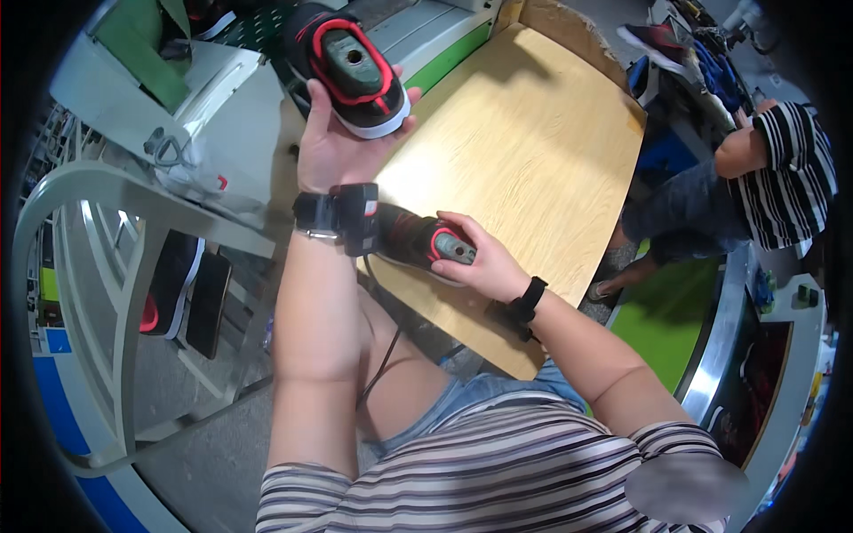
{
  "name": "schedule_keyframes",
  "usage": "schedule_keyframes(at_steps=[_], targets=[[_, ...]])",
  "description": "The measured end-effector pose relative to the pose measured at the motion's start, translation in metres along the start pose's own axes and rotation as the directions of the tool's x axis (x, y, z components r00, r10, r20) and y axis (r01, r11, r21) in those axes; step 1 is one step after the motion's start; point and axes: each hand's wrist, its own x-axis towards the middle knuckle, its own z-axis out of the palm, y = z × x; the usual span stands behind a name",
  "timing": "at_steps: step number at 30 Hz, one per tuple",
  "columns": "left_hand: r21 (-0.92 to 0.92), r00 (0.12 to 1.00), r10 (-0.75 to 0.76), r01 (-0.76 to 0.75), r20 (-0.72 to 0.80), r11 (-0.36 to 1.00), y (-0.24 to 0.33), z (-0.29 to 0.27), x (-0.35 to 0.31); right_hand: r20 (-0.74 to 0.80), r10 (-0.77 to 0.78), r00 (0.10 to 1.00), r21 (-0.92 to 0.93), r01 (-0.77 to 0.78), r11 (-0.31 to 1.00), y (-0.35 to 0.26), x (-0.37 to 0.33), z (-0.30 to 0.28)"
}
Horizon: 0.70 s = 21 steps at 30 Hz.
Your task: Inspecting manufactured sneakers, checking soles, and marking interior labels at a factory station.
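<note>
My left hand is raised past the table's left edge, its fingers wrapped around the heel end of a black sneaker with red trim and a white sole. A dark green shoe last with a round hole in its top fills the sneaker's opening. Lower down, my right hand grips a second black sneaker by its heel, over the near left part of the wooden table. That one also has red trim and a green last inside. My left wrist partly hides its toe end.
To the left stands a pale metal frame, with another black shoe behind its bars. A white machine housing rises beside my left hand. At right, another person in a striped shirt works near a green belt.
</note>
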Motion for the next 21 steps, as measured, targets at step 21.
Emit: schedule_keyframes(at_steps=[21], targets=[[0.239,0.983,0.165,-0.142,-0.078,0.96,0.014,-0.005,0.013,-0.689,-0.274,0.671,-0.365,0.005,0.931,0.038,0.226,-0.196]])
